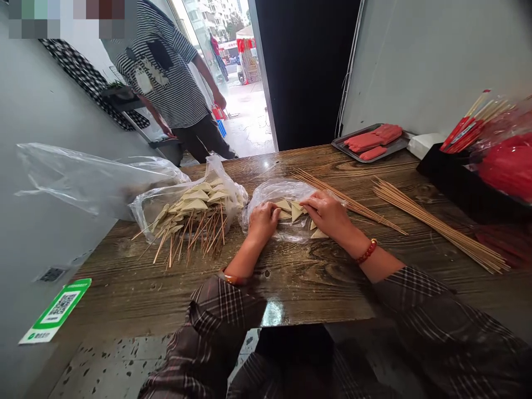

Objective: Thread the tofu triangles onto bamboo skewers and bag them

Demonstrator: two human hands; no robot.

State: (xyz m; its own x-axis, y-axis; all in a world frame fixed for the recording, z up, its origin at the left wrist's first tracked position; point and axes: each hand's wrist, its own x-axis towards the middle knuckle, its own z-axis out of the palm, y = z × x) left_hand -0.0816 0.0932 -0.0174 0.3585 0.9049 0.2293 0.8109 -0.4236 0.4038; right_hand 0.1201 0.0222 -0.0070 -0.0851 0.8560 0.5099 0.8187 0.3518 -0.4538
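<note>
My left hand (262, 223) rests at the left edge of a clear plastic bag (272, 191), fingers curled and thumb against the forefinger. What it holds, if anything, is hidden. At the bag's right side, my right hand (330, 215) pinches the corner of a cream-coloured triangular piece (296, 211), which looks like bean curd. Another such triangle (284, 207) lies between the hands, and more lie under my right wrist. To the left, a second open plastic bag (224, 172) holds a pile of skewered triangles (195, 198), their sticks pointing towards me.
Loose bamboo skewers (353, 204) lie right of my hands, with a thicker bundle (440, 224) beyond. A dark tray (372, 158) carries reddish-pink food. A black box (440, 166) holds wrapped chopsticks. A person (166, 83) stands by the doorway. A green QR card (58, 310) sits front left.
</note>
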